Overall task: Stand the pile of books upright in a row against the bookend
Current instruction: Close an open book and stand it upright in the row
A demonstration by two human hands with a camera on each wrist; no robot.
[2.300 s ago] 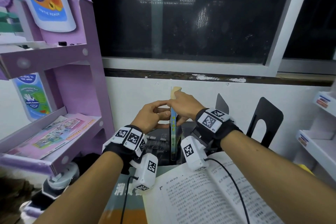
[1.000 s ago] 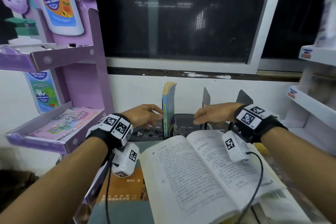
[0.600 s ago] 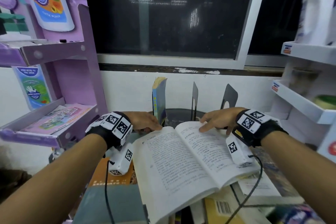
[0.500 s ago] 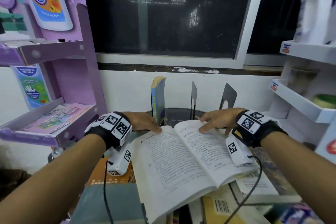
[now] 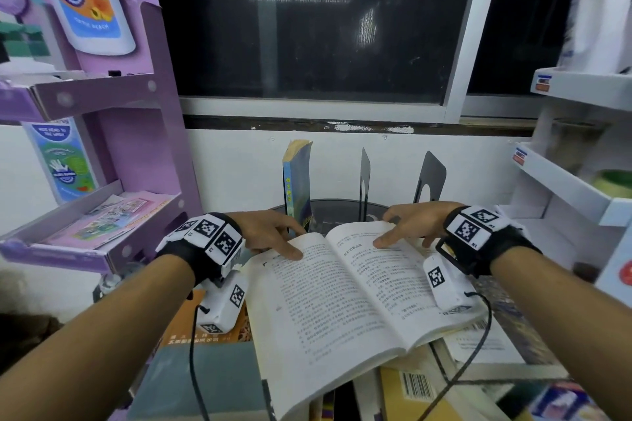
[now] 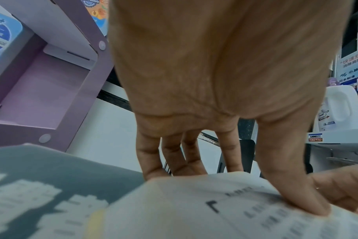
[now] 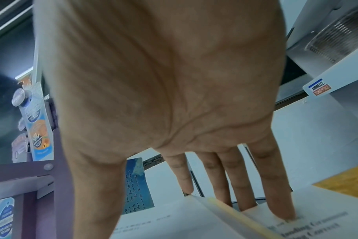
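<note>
My left hand (image 5: 270,232) and right hand (image 5: 410,222) rest flat, fingers apart, on the open book (image 5: 345,287). If I lift it open, its pages could flop and bump the blue book (image 5: 297,188) over.

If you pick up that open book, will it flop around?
Probably, yes. The open book is a thick paperback lying spread, so its halves would likely sag or swing shut unless both are held. The left hand and right hand touch its top corners. Its pages look thin and may fan.
</note>
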